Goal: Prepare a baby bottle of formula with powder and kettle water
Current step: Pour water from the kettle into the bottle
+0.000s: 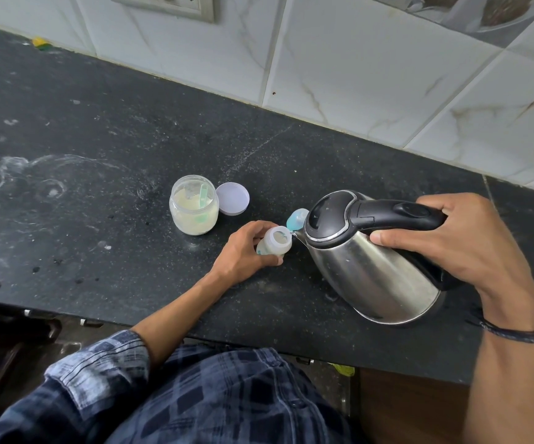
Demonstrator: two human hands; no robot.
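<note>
A small white baby bottle (275, 243) stands open on the black counter (99, 155), and my left hand (243, 251) grips it around its body. My right hand (457, 241) holds the black handle of a steel kettle (371, 270), which is tilted left with its spout at the bottle's mouth. An open clear jar of pale powder (194, 209) with a green scoop inside stands to the left. Its white lid (232, 198) lies beside it. The bottle's blue teat cap (296, 218) lies just behind the bottle.
A white tiled wall (355, 75) runs along the back of the counter, with a socket plate (169, 4) at the top left. The counter's front edge runs just above my checked shirt (227, 395). White smears mark the counter's left part.
</note>
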